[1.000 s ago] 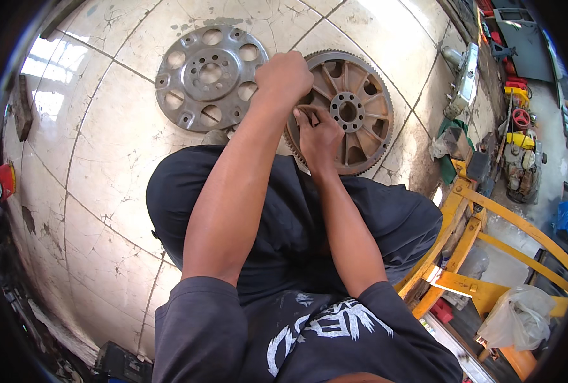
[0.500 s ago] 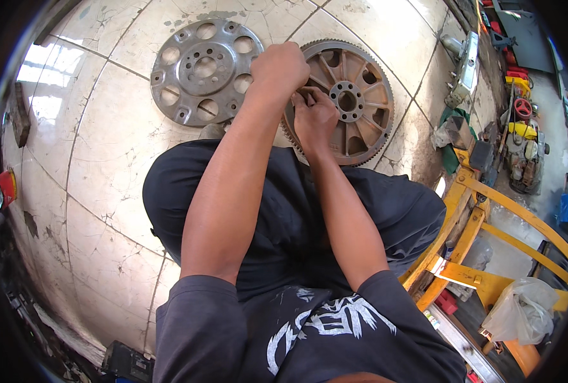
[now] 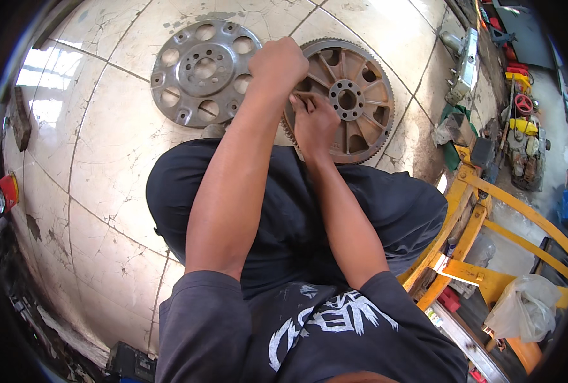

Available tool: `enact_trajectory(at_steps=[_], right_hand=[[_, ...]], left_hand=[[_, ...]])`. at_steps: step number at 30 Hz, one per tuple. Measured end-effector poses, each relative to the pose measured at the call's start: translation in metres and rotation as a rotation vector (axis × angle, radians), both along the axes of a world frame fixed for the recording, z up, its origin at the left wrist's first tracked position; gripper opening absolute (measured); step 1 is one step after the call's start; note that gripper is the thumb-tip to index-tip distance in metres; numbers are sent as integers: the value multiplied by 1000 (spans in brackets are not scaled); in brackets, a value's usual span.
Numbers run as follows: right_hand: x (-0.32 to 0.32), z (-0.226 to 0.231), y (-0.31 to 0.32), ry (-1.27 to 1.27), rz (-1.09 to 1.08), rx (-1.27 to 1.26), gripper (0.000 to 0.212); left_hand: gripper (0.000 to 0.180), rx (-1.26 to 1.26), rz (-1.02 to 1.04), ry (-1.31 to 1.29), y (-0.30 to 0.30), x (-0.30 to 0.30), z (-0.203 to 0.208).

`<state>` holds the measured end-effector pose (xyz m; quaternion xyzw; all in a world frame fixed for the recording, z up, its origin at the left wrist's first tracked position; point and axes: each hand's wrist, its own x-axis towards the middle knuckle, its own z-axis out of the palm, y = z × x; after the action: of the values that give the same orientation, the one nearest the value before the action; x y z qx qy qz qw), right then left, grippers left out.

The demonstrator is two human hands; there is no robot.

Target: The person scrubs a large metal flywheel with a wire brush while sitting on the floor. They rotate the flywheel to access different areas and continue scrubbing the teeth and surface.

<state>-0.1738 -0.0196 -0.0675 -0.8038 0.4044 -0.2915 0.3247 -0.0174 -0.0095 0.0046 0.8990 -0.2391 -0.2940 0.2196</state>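
A rusty-brown flywheel (image 3: 374, 92) with a toothed rim, spokes and a bolted-hole hub lies on the tiled floor in front of my right knee. To its left is a flat grey metal disc (image 3: 188, 70) with large round holes. My left hand (image 3: 279, 64) is closed in a fist over the gap where the two discs come near each other; whatever it grips is hidden beneath it. Just below it, my right hand (image 3: 316, 121) is closed in a pinch over the flywheel's left part. What its fingers hold is too small to make out.
A yellow metal frame (image 3: 482, 277) stands on the right with a clear plastic bag (image 3: 523, 309) on it. Beyond it are a silver metal part (image 3: 464, 70) and a machine with a red wheel (image 3: 523, 105). A wooden block (image 3: 22, 118) lies at the far left.
My left fist has shifted slightly up and left. The fingers of my right hand have moved a little, still close to the fist. Both discs lie where they were.
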Motion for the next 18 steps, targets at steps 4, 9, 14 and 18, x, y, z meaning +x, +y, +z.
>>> enact_trajectory(at_steps=[4,9,14,18], right_hand=[[11,-2,-7,115,-32,-28,21],[-3,0,-1,148,5,54,20],[-4,-21,-16,40,-69,99,20],[-34,-1,-8,203,74,78,21]], left_hand=[[40,-7,-41,7,5,2,-6],[33,-85,36,-66,9,4,-6],[55,11,-67,22,1,-1,8],[54,-25,-54,-34,4,9,3]])
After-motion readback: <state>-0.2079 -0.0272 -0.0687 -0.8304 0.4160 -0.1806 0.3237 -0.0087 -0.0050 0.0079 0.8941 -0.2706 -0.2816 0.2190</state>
